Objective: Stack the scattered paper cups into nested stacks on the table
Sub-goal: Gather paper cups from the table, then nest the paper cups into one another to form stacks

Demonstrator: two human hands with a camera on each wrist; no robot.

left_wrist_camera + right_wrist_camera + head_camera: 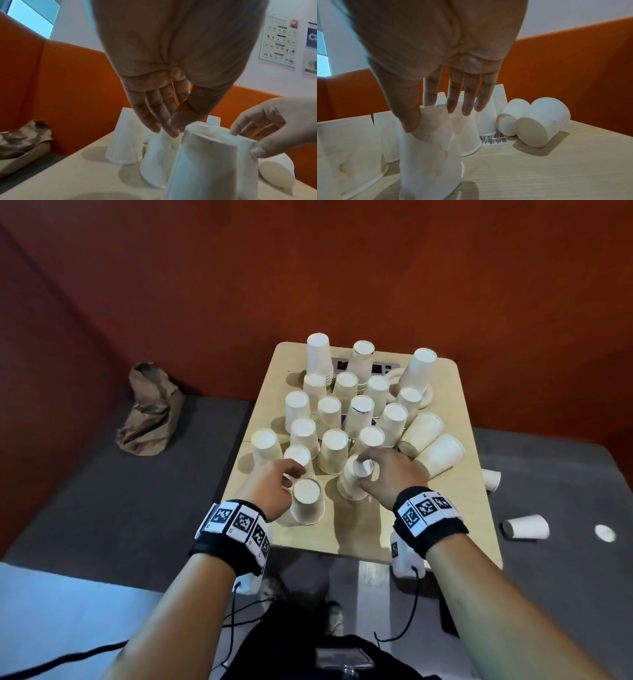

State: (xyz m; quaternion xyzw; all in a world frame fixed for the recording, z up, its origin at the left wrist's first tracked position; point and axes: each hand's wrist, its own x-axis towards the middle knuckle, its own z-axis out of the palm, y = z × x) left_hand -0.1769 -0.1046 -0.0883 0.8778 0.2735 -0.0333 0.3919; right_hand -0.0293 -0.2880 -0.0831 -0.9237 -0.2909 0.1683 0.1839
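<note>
Nearest the camera, two forearms are seen reaching out, each banded with a black strap of printed markers point(426, 508). An upside-down cup point(307, 501) is stood near the front of the wooden bench point(455, 508), just beside the left hand point(274, 484), whose fingers are held loose and nearly straight above another upturned cup point(155, 161); nothing is gripped there. A short upside-down stack point(354, 479) is pinched near its top by the right hand point(390, 470), thumb on one side, fingers on the other. Farther on, a crowd of upturned cups point(346, 412) is spread across the bench, with two cups point(431, 445) lying tipped at the right. Taller stacks point(319, 354) are ranged along the far edge. Off the bench, a crumpled brown bag point(150, 412) is left on the grey seat.
</note>
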